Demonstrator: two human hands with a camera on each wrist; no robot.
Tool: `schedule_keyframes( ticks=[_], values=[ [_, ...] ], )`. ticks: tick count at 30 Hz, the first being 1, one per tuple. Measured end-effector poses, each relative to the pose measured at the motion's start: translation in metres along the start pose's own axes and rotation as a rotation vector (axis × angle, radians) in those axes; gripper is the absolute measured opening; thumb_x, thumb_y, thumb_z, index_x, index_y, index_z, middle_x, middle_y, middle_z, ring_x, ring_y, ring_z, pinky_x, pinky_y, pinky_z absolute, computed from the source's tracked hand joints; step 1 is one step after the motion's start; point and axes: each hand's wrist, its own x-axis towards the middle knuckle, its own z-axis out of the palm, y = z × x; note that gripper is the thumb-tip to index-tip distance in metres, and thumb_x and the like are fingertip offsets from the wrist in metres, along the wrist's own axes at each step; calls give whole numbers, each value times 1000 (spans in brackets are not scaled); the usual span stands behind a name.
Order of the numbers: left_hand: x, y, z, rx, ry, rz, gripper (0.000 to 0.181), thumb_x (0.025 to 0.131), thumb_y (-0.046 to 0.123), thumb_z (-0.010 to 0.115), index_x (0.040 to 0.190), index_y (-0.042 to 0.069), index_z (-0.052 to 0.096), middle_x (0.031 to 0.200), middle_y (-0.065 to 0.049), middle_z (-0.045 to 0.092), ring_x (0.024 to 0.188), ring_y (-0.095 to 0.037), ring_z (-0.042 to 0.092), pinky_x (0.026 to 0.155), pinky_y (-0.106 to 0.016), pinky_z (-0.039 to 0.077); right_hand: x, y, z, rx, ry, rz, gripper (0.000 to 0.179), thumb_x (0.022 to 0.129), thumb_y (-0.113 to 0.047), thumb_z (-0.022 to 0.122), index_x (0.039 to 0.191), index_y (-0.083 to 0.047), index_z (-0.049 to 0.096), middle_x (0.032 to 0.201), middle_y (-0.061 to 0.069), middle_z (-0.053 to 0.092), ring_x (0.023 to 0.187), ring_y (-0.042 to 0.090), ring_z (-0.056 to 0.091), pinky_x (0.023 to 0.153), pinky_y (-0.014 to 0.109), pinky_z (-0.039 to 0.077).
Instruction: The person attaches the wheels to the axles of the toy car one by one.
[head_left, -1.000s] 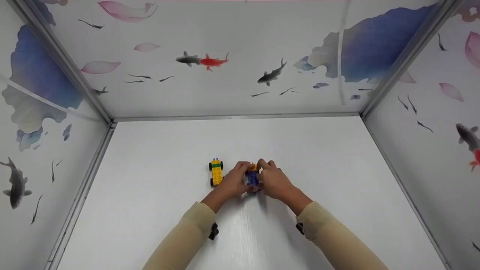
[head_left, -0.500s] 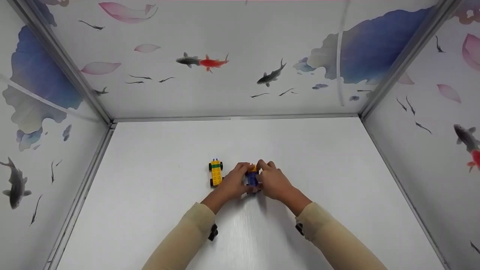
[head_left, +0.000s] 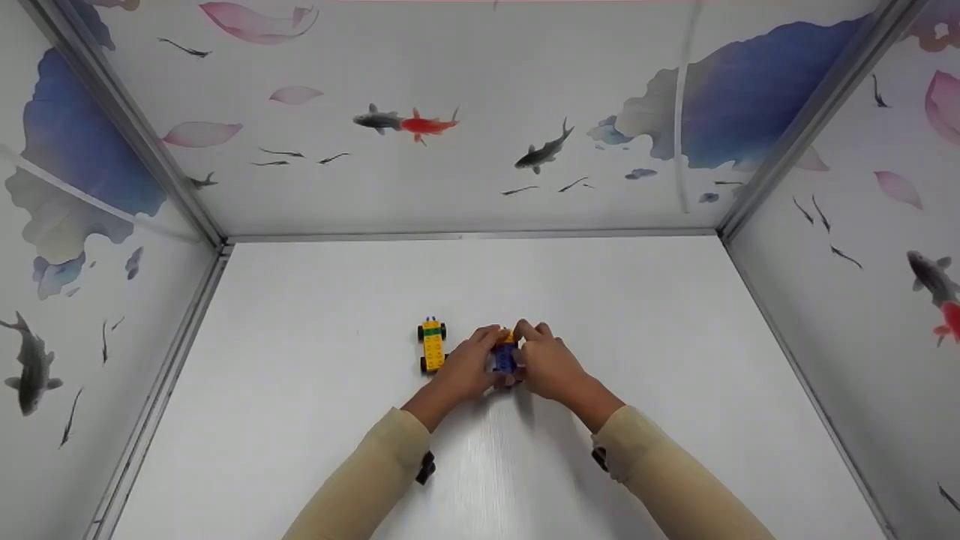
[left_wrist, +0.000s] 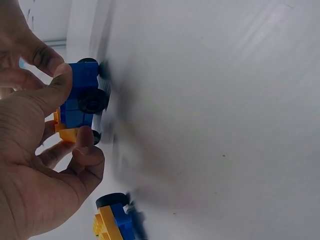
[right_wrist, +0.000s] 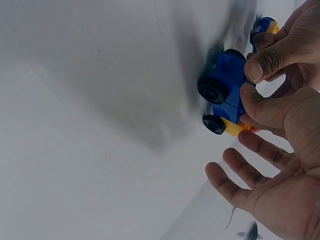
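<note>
Between both hands is a toy car (head_left: 505,358) built of blue and yellow blocks, with black wheels. My left hand (head_left: 469,367) holds it from the left side, thumb on the near blue end and curled fingers along the yellow end in the left wrist view. From the right, my right hand (head_left: 553,364) pinches the top of the car with thumb and index finger, while its other fingers (right_wrist: 245,167) spread away from it. Seen from the right wrist, the car's wheels (right_wrist: 212,90) face the table. Fingers partly hide the top blocks.
A second toy car (head_left: 433,349), mostly yellow with a green strip and black wheels, stands on the white table (head_left: 337,420) just left of my left hand. White panels (head_left: 480,195) printed with fish and petals enclose the table at the back and sides.
</note>
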Motion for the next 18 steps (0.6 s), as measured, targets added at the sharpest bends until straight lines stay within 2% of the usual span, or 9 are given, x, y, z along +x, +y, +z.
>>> schedule_keyframes(
  ticks=[10, 18],
  values=[
    [-2, 3, 0, 53, 16, 3, 78, 103, 30, 82, 170, 21, 44, 179, -5, 39, 154, -45, 48, 129, -58, 44, -1, -1, 1, -4, -10, 22, 11, 95, -9, 86, 102, 0, 85, 132, 15, 66, 113, 38, 61, 84, 62, 64],
    [-4, 5, 3, 104, 43, -3, 78, 101, 32, 83, 169, 23, 47, 177, -3, 39, 144, -41, 51, 121, -54, 53, -3, -3, 1, -24, -11, 22, 14, 95, -11, 86, 104, 0, 85, 133, 16, 66, 114, 39, 61, 85, 63, 63]
  ],
)
